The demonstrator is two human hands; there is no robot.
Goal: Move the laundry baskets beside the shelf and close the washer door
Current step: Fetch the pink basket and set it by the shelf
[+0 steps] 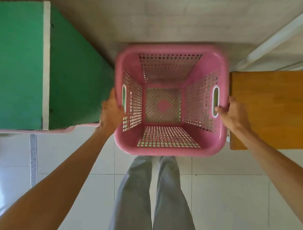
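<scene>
An empty pink perforated laundry basket is straight below me, between a green block on the left and a wooden shelf board on the right. My left hand grips the basket's left rim beside the white-edged handle slot. My right hand grips the right rim, with fingers at the right handle slot. Through the holes in the basket's floor something green shows; I cannot tell what it is. No washer is in view.
A green block with a white stripe stands close on the left. A wooden shelf board lies close on the right, with a white frame bar behind it. A pale wall is ahead. White floor tiles and my grey trouser legs are below.
</scene>
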